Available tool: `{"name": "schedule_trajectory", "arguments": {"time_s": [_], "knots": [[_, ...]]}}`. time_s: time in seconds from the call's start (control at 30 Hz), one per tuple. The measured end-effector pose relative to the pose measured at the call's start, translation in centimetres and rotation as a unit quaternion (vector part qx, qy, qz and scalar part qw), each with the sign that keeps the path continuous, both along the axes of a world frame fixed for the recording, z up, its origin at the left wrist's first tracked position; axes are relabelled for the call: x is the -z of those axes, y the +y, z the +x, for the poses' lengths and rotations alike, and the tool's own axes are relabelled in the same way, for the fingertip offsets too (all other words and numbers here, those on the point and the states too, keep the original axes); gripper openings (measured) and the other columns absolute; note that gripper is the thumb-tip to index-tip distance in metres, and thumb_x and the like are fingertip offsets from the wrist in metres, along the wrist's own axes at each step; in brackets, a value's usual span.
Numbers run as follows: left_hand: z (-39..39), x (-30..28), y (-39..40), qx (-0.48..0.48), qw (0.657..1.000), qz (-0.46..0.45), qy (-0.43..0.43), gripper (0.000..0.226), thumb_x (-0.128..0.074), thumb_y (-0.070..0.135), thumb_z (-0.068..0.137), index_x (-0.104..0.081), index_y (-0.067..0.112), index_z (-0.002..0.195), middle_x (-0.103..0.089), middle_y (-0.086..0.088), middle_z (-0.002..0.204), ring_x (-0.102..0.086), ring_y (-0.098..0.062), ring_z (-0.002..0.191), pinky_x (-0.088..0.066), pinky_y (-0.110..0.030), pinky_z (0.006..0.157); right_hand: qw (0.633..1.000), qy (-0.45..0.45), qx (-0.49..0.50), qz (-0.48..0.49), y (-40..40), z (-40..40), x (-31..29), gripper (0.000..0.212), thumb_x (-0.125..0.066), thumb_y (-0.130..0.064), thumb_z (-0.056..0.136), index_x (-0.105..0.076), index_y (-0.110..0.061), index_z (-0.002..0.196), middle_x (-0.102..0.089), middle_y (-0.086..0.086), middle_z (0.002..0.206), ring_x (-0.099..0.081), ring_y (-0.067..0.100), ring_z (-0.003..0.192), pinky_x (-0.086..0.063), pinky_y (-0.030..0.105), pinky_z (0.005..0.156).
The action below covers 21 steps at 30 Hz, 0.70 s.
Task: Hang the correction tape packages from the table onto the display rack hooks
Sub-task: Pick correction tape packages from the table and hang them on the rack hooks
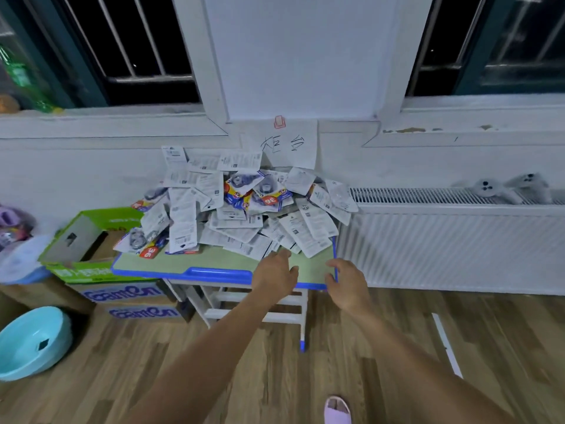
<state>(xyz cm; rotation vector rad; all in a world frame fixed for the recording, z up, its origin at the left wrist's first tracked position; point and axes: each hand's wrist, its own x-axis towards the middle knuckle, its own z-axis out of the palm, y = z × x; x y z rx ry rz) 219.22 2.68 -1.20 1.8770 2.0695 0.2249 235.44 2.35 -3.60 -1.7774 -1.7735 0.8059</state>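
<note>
A heap of correction tape packages (244, 206) covers the back of a small green table with a blue rim (220, 273); most lie white back up, a few show colourful fronts. My left hand (276, 275) reaches over the table's front right part, its fingertips at the nearest packages, holding nothing. My right hand (348, 286) hovers at the table's right front corner with loosely bent fingers, empty. No display rack is in view.
A green cardboard box (82, 240) on stacked cartons stands left of the table. A light blue basin (30, 344) lies on the wood floor at lower left. A white radiator (452, 240) runs along the wall at right. A paper sign (287, 145) hangs above the heap.
</note>
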Motion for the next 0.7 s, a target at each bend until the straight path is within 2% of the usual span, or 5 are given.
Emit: {"name": "schedule_trajectory", "arguments": {"time_s": [0.23,0.4,0.47,0.57,0.7], "knots": [[0.1,3.3,10.8,-0.055,0.996,-0.054,-0.052,0.045,-0.049,0.034,0.097,-0.042,0.014,0.136,-0.056,-0.010,0.131,-0.050,-0.025,0.123,-0.040,-0.033,0.097,0.999,-0.006,0.016,-0.035,13.9,1.2,2.2,0.037,-0.058,-0.019,0.091,-0.054,-0.008,0.126,-0.053,0.013,0.127,-0.049,0.028,0.118,-0.038,0.032,0.097],[0.7,4.4,17.3,-0.097,0.992,-0.031,-0.077,0.041,-0.050,0.030,0.096,-0.047,0.014,0.134,-0.059,-0.008,0.128,-0.053,-0.023,0.120,-0.043,-0.032,0.095,0.996,-0.065,0.025,-0.053,22.4,2.3,3.5,0.043,-0.057,-0.018,0.090,-0.047,-0.006,0.130,-0.050,0.017,0.129,-0.049,0.034,0.115,-0.043,0.039,0.093],[1.4,4.7,19.7,-0.093,0.993,-0.006,-0.067,0.039,-0.050,0.028,0.096,-0.048,0.014,0.132,-0.057,-0.008,0.129,-0.053,-0.023,0.118,-0.042,-0.032,0.094,0.994,-0.087,0.028,-0.063,25.0,2.8,4.2,0.057,-0.060,-0.018,0.088,-0.038,-0.008,0.139,-0.041,0.014,0.141,-0.041,0.033,0.126,-0.039,0.042,0.100],[2.8,5.3,23.0,-0.056,0.997,0.029,-0.033,0.037,-0.051,0.021,0.095,-0.049,0.015,0.131,-0.051,-0.007,0.130,-0.049,-0.025,0.118,-0.040,-0.033,0.093,0.985,-0.150,-0.010,-0.088,28.2,3.4,5.3,0.081,-0.066,-0.022,0.084,-0.018,-0.013,0.149,-0.013,0.008,0.158,-0.015,0.028,0.143,-0.025,0.044,0.113],[4.8,6.4,26.5,0.052,0.995,0.058,0.059,0.051,-0.051,0.005,0.088,-0.042,0.015,0.137,-0.037,-0.007,0.146,-0.034,-0.028,0.132,-0.032,-0.038,0.104,0.964,-0.227,-0.075,-0.114,31.0,3.6,7.1,0.100,-0.067,-0.022,0.083,0.006,-0.020,0.151,0.014,0.005,0.159,0.009,0.025,0.146,-0.006,0.050,0.117]]}}
